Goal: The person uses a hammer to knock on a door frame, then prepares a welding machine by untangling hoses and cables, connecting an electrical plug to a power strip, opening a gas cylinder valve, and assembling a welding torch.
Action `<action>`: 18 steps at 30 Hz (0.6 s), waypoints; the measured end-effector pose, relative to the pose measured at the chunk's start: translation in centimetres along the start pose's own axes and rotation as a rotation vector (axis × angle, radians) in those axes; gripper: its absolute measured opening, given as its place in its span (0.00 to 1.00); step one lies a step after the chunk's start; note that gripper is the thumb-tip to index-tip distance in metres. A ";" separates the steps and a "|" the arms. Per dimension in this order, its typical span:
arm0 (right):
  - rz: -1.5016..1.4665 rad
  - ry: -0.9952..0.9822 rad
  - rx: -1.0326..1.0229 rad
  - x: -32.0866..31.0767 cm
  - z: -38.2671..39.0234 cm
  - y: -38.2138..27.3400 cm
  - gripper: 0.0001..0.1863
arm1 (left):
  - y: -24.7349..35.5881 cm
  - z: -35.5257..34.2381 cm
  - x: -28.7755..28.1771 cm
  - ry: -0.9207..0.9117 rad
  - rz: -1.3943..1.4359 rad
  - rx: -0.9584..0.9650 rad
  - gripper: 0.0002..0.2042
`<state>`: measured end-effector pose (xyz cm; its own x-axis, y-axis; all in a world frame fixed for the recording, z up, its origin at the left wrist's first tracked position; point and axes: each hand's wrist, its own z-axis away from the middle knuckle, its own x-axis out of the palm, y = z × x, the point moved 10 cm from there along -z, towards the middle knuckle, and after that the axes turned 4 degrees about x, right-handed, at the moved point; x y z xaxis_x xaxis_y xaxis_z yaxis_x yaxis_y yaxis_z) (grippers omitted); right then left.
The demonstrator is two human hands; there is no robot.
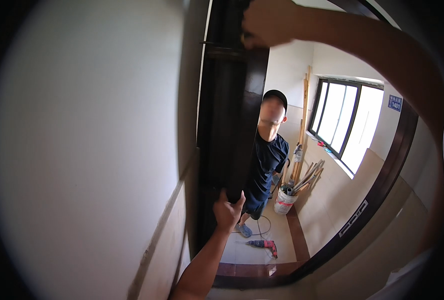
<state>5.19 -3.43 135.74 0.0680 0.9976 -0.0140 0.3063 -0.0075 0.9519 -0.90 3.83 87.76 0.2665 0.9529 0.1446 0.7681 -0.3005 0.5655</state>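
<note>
A tall dark brown door (227,125), seen nearly edge-on, stands upright before me beside the white wall. My left hand (227,212) grips it low down, thumb and a finger pointing up against the dark surface and the other fingers curled. High up, my right arm reaches across from the right. My right hand (269,22) is closed in a fist at the upper part of the door, slightly blurred. What its fingers hold is hidden. Just below that hand, a thin bar-like piece (224,51) crosses the door.
Beyond the doorway stands a person (269,155) in dark clothes and a cap. A red and black power drill (264,245) lies on the tiled floor with a cable near it. A white bucket (284,201) holds sticks and tools below a window (347,117). The dark door frame (382,195) curves along the right.
</note>
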 end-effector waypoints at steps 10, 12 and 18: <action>0.073 -0.077 -0.051 0.8 0.3 0.6 0.24 | -0.2 0.2 0.6 0.000 0.013 0.007 0.18; 0.216 0.006 -0.145 2.2 -0.9 -0.4 0.24 | 0.1 0.4 1.1 -0.004 0.006 0.005 0.18; -0.058 0.191 -0.256 -1.0 2.3 -2.5 0.24 | 1.1 -0.4 0.8 -0.001 0.032 0.021 0.18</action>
<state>6.55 -4.57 132.63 -0.1296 0.9909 -0.0356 0.0537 0.0429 0.9976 -0.08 4.31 88.84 0.2921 0.9426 0.1617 0.7713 -0.3321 0.5430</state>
